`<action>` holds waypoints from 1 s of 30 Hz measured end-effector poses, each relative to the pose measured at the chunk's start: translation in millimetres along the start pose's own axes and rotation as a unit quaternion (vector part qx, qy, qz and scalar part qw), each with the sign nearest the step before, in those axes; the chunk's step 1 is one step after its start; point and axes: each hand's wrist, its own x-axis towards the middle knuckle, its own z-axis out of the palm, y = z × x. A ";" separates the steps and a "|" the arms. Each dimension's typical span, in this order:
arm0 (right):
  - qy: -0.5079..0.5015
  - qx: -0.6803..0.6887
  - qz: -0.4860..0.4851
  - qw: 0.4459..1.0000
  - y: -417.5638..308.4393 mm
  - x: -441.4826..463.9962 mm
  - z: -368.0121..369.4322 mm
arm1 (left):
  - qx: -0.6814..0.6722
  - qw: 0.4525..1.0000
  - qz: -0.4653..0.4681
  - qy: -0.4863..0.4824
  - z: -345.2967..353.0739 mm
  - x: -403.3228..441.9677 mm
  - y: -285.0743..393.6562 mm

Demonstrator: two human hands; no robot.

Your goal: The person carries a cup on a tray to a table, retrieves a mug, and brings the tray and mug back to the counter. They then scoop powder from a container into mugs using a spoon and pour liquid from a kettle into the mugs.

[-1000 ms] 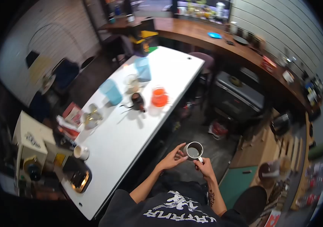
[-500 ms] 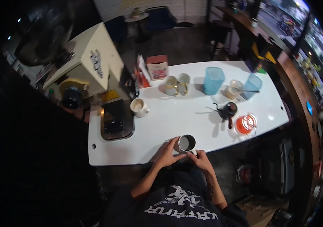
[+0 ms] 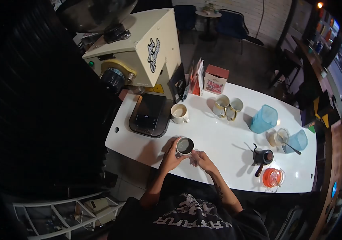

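Your left hand [image 3: 170, 161] is grasping mug [image 3: 185, 146] at 8 o'clock; right hand [image 3: 203, 161], 4 o'clock: cannot tell grip. Mug is likely feeling rigid, breakable; body is offering firm hold.

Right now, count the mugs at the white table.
4: the held mug in the left hand, a pale mug by the grinder, two gold-handled mugs near the red-topped box. Others may be hidden.

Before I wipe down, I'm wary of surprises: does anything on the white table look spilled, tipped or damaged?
Nothing stands out: I see no spill or damage on the white table. The dark kettle stands upright, and the left hand holds the mug mouth up.
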 end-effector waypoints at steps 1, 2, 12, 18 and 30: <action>-0.015 -0.008 -0.018 1.000 -2.2 8.0 -0.7 | 0.015 1.000 -0.004 0.015 -3.0 1.5 -0.7; -0.029 -0.016 -0.037 0.999 -4.6 16.4 -1.4 | 0.033 0.999 -0.003 0.029 -3.5 3.9 -7.8; 0.002 -0.090 -0.083 0.992 -15.6 81.7 4.6 | 0.041 0.992 -0.114 0.040 -25.8 45.0 -10.9; 0.050 -0.141 -0.114 0.982 -8.3 98.9 7.2 | 0.031 0.994 -0.091 0.045 -27.8 56.7 -26.0; 0.097 -0.161 -0.125 0.974 -13.9 108.3 10.7 | 0.026 0.996 -0.080 0.031 -32.3 71.4 -37.4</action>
